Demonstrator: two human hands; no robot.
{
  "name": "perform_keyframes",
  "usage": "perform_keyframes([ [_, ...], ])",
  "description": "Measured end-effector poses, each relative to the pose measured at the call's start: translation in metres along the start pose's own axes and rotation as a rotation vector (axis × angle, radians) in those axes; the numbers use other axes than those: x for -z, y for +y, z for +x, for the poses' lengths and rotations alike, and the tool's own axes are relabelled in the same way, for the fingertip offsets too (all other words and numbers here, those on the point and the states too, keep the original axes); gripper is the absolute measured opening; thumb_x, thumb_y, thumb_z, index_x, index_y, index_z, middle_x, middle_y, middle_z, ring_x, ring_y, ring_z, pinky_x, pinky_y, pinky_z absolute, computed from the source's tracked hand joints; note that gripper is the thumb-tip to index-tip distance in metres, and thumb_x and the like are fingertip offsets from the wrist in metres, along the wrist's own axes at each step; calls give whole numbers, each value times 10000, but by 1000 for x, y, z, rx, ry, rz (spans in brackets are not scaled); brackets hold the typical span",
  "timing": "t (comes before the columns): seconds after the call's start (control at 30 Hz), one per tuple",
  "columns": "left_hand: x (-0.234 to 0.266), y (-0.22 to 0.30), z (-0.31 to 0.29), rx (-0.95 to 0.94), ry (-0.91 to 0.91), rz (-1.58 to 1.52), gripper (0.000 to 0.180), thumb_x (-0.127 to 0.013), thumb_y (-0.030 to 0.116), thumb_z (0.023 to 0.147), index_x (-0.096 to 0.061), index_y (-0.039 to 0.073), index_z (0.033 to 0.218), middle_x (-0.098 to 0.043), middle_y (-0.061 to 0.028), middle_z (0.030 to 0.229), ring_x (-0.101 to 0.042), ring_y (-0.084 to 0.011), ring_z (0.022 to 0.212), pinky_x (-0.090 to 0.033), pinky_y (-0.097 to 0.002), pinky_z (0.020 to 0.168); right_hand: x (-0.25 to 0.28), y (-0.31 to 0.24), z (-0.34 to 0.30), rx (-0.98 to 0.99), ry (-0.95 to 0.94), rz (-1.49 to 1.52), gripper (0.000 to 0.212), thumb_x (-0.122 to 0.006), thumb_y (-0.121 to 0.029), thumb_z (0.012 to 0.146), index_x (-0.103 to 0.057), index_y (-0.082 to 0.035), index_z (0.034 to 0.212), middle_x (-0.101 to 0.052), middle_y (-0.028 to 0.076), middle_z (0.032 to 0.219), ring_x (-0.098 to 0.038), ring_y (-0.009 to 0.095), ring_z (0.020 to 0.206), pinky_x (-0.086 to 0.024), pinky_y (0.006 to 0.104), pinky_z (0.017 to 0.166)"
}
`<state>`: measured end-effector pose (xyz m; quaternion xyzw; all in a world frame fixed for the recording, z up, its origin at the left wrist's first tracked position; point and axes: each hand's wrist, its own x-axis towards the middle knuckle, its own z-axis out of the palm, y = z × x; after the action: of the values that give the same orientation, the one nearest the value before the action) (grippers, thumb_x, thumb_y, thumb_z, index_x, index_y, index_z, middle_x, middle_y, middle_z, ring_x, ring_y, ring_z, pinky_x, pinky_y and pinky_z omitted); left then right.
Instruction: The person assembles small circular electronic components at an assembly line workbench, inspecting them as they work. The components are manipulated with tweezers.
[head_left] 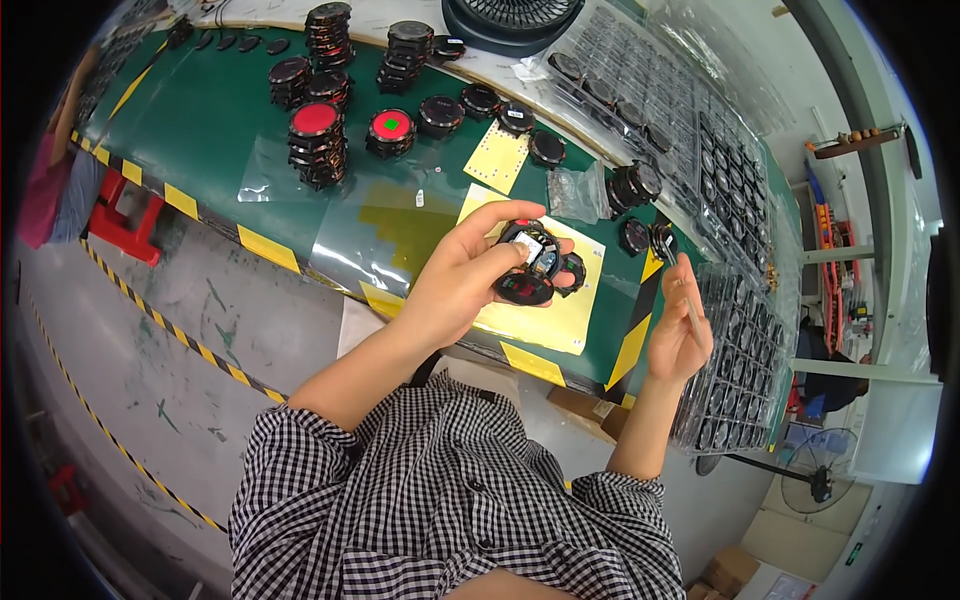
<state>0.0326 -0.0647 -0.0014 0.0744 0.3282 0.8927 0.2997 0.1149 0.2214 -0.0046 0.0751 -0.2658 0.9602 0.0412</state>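
Observation:
My left hand [455, 275] grips an opened round smartwatch case [540, 250] over the yellow sheet. Its lid, a dark disc, tilts toward me, and small parts and a white piece show inside, under my thumb. Another small dark round piece sits at its right side. My right hand [682, 330] is raised at the right, fingers drawn together near the table's right edge. A thin pale edge shows along its fingers; I cannot make out what it is. Just beyond the fingertips are a dark round watch part [663, 242] and a second watch case [634, 236].
Stacked watch cases [318, 145], one with a red top, stand at the back left. A yellow sheet [555, 325] lies under my hands. Clear plastic trays [735, 350] of round parts fill the right side. A black fan [510, 20] stands at the back; a red stool [125, 220] is left.

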Motion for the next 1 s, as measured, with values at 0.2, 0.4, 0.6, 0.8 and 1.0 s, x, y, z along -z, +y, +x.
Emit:
perform_keyframes([
  [0.2,0,-1,-3,-69,-6,59,319,-408,-1,950,-453,15,1266,-619,-222,1153,-666,-322,990,-577,-366,807,-16,15,26,-148,-196,214,568,-372,-148,976,-156,104,1437,-326,340,1419,-441,339,1301,-492,359,970],
  [0.4,4,-3,-6,-103,-19,145,310,-414,-5,959,-451,1,1267,-628,-188,1140,-669,-278,981,-550,-343,858,-41,48,43,-56,-108,-728,588,-396,-441,994,-501,80,1246,-594,200,1079,-657,294,897,-567,333,712],
  [0.6,0,-9,-9,-192,4,381,322,-415,-24,959,-446,5,1278,-592,-107,1171,-605,-138,1024,-498,-265,888,-55,74,38,49,-202,-883,287,-687,-116,854,-613,85,1044,-603,158,1023,-678,273,852,-569,328,771],
  [0.8,-6,-10,-10,-204,8,430,328,-412,-24,965,-428,10,1291,-567,-96,1197,-571,-113,1052,-490,-260,891,-53,77,33,146,-159,-1021,223,-656,77,782,-616,89,1001,-614,167,1020,-673,273,892,-568,340,814],
  [1.0,-10,-21,-7,-275,53,473,324,-442,-3,963,-440,30,1285,-592,-64,1111,-562,-59,919,-457,-197,747,-53,78,30,145,-121,-975,196,-631,57,825,-608,93,1017,-612,178,1026,-677,273,884,-571,328,789],
])
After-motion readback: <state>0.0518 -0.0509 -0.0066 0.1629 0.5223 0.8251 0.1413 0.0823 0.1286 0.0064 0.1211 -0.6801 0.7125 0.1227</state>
